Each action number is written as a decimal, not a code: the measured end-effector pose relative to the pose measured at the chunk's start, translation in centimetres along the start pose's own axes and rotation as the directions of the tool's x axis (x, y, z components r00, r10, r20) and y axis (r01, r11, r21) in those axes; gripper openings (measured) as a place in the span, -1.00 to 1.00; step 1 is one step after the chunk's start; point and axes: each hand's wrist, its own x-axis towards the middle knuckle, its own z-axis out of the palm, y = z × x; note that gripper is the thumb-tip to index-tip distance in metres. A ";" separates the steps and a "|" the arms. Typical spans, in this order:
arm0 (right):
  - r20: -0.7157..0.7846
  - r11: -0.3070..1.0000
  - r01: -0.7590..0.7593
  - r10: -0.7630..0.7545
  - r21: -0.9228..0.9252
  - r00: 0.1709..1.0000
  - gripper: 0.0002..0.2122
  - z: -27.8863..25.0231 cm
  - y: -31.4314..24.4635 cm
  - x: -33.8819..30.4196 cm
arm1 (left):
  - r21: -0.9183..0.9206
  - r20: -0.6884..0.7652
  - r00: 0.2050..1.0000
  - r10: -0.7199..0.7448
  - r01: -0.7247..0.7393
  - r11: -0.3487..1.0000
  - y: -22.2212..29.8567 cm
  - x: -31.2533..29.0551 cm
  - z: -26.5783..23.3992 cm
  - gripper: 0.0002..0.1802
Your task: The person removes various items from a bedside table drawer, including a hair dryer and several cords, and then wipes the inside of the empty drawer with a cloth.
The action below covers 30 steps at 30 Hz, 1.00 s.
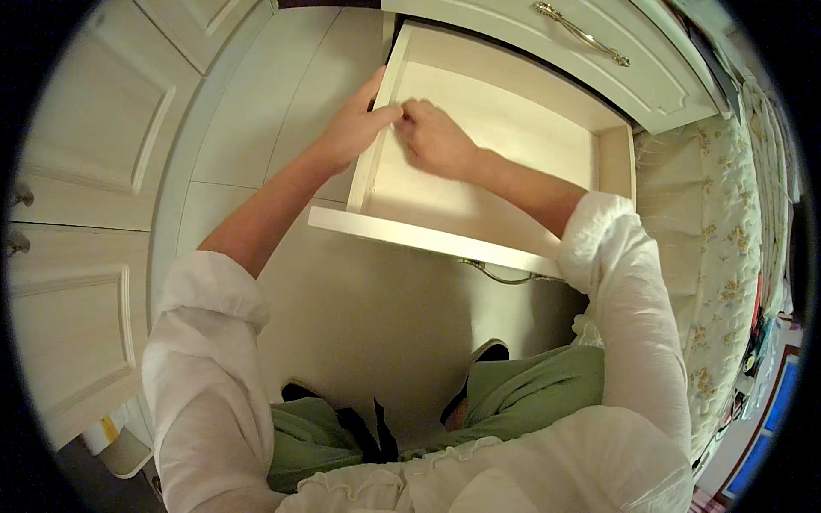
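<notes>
A cream drawer (428,237) is pulled out of its cabinet, and its pale inside holds no objects that I can see. My left hand (349,130) grips the drawer's left side wall. Its thumb lies over the rim, while the other fingers go down the outer face, partly hidden. Inside the drawer, close to that same wall, my right hand (440,141) is closed, fingers curled toward the left thumb. Whatever it may hold is hidden by the fingers. The right forearm reaches in over the drawer's front panel.
Above the drawer is a cabinet front (505,26) with an ornate metal handle (581,34). White panelled doors (85,128) line the left. A flowered padded cover (701,256) runs along the right. The tiled floor (248,128) shows beneath, with my feet below the drawer.
</notes>
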 end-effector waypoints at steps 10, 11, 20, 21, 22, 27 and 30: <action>0.012 0.959 0.003 0.000 -0.284 1.000 -0.84 -1.8 5.9 1.4 | 0.016 -0.037 0.999 0.008 -0.007 1.000 -0.8 0.4 0.1 -0.20; -0.075 0.953 -0.069 0.048 -0.295 0.996 -0.84 -1.6 6.6 1.8 | 0.019 -0.033 0.999 0.009 -0.008 1.000 -0.7 0.6 0.0 -0.20; -0.006 0.893 -0.346 0.363 0.287 0.932 -0.81 1.2 -0.6 0.8 | -0.011 -0.057 0.997 0.046 -0.047 0.999 -1.9 1.3 -0.4 -0.23; 0.117 0.852 -0.407 0.390 0.331 0.913 -0.81 0.1 -2.9 0.2 | -0.009 -0.079 0.997 0.023 -0.024 1.000 -1.3 0.8 -0.2 -0.24; 0.094 0.939 -0.202 0.183 0.279 0.979 -0.83 0.0 -4.2 -1.2 | -0.002 -0.093 0.996 0.004 -0.004 1.000 -0.7 0.5 0.0 -0.26; 0.190 0.852 -0.209 0.132 0.481 0.973 -0.75 -2.2 -2.6 -1.8 | -0.026 -0.085 0.996 -0.025 0.022 0.999 -0.8 0.2 -0.3 -0.31; 0.214 0.348 -0.521 0.634 0.779 0.743 -0.92 -3.8 1.8 -0.6 | -0.073 -0.097 0.995 -0.026 0.019 0.997 -0.9 0.5 0.3 -0.34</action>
